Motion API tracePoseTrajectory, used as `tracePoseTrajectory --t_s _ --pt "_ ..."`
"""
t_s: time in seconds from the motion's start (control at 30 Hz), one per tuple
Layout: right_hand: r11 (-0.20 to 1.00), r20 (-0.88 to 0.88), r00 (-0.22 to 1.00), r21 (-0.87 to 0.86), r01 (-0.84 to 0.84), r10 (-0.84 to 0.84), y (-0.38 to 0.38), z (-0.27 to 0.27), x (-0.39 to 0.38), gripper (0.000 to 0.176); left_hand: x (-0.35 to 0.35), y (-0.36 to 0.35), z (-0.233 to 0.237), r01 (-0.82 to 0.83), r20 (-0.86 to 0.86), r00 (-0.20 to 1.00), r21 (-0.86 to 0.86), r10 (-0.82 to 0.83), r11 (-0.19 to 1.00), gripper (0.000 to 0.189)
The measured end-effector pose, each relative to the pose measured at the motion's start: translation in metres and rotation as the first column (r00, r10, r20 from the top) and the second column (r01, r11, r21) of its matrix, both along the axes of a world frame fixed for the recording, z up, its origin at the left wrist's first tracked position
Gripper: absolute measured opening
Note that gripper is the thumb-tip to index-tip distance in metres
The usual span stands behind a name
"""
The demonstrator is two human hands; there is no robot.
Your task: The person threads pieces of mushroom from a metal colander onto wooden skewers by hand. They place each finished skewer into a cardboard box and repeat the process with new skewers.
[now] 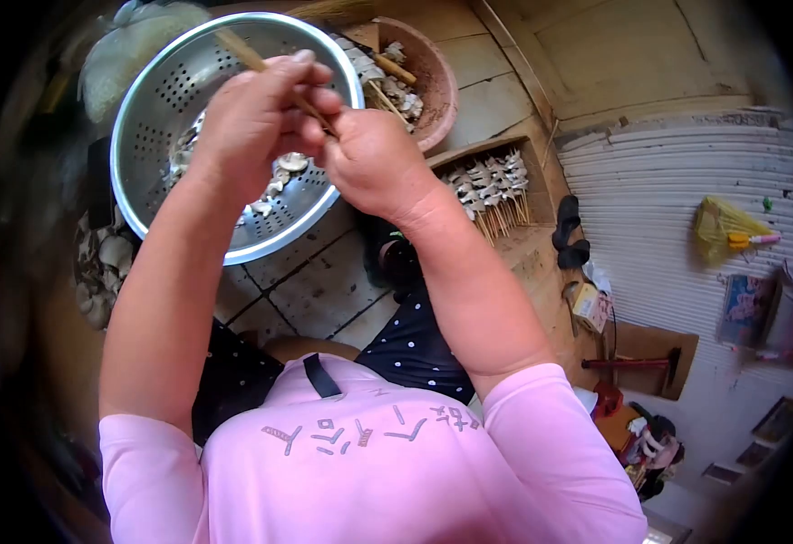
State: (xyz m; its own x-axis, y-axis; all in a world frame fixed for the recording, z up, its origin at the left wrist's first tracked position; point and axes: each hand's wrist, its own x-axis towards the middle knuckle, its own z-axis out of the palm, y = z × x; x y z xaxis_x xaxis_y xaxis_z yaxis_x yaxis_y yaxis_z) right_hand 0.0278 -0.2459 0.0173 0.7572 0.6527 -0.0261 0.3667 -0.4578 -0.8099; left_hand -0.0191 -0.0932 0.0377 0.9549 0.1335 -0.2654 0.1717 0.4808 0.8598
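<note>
Over the metal colander [126, 195], my left hand [256, 118] is closed round what look like bamboo skewers [241, 49], whose pale ends stick out past the fingers. The lower part of the skewers runs to my right hand [374, 163]. That hand is curled with its thumb pressed down at their other end; its fingertips are partly hidden. Both hands nearly touch above the colander's right side. Pieces of grey-white mushroom [276, 186] lie in the colander beneath them.
A reddish basin [439, 86] behind my right hand holds mushroom pieces and sticks. To the right, a cardboard box [541, 172] contains several loaded skewers [490, 186]. A clear plastic bag [129, 54] stands at the upper left, and more mushrooms [106, 258] lie left of the colander.
</note>
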Motion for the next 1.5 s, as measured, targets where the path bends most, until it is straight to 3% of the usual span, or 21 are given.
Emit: tracePoseTrajectory --t_s 0.1,0.17,0.3,0.33,0.4,0.43,0.5,0.53,0.67,0.73,0.87,1.23,1.33,1.47,1.5 --pt "0.997 0.102 0.993 -0.051 -0.062 0.067 -0.006 0.018 0.005 0.021 0.002 0.009 -0.003 -0.129 0.022 0.992 0.053 0.128 0.99 0.028" --pt "0.987 -0.149 0.979 0.091 -0.129 0.142 -0.013 0.021 0.015 0.03 0.003 0.017 -0.002 -0.194 0.035 0.981 0.04 0.193 0.98 0.027" --pt "0.938 -0.2 0.955 0.228 0.263 -0.219 -0.019 0.005 0.043 0.037 0.005 0.032 -0.003 -0.247 0.052 0.967 -0.019 0.248 0.969 0.025" --pt "0.937 -0.198 0.955 0.229 0.264 -0.22 -0.022 0.0 0.052 0.037 0.006 0.032 -0.002 -0.263 0.059 0.963 -0.017 0.263 0.965 0.025" --pt "0.916 0.175 0.908 -0.068 0.396 -0.379 -0.028 -0.01 0.067 0.042 0.005 0.033 0.0 -0.282 0.069 0.957 -0.011 0.282 0.959 0.025" --pt "0.918 0.174 0.91 -0.065 0.392 -0.377 -0.031 -0.018 0.076 0.042 0.005 0.032 0.002 -0.286 0.059 0.956 -0.018 0.287 0.958 0.025" --pt "0.843 0.328 0.871 -0.279 0.46 -0.366 -0.034 -0.037 0.091 0.045 0.005 0.032 0.003 -0.296 0.051 0.954 -0.021 0.297 0.955 0.025" --pt "0.825 0.302 0.868 -0.301 0.479 -0.394 -0.036 -0.045 0.095 0.046 0.005 0.033 0.003 -0.293 0.055 0.954 -0.032 0.294 0.956 0.025" --pt "0.779 0.287 0.884 -0.424 0.462 -0.369 -0.034 -0.063 0.103 0.047 0.004 0.035 0.003 -0.292 0.077 0.952 -0.048 0.295 0.955 0.026" --pt "0.742 0.19 0.903 -0.517 0.426 -0.386 -0.029 -0.064 0.104 0.034 0.005 0.036 0.002 -0.291 0.085 0.952 -0.046 0.294 0.955 0.026" --pt "0.672 0.152 0.935 -0.659 0.338 -0.321 -0.02 -0.079 0.107 0.033 0.005 0.035 0.003 -0.288 0.055 0.955 -0.063 0.292 0.955 0.026" --pt "0.702 0.052 0.913 -0.623 0.346 -0.405 -0.012 -0.109 0.117 0.029 0.004 0.038 0.004 -0.252 0.07 0.962 -0.128 0.262 0.959 0.025" --pt "0.746 0.101 0.913 -0.545 0.383 -0.395 -0.015 -0.113 0.12 0.028 0.003 0.035 0.009 -0.257 0.062 0.962 -0.129 0.267 0.958 0.025" --pt "0.732 0.13 0.924 -0.574 0.366 -0.36 -0.02 -0.12 0.136 0.027 0.001 0.033 0.013 -0.267 0.039 0.962 -0.063 0.269 0.962 0.026" --pt "0.752 0.046 0.91 -0.547 0.368 -0.412 -0.024 -0.123 0.14 0.025 0.001 0.034 0.013 -0.258 0.047 0.964 -0.07 0.262 0.964 0.026"
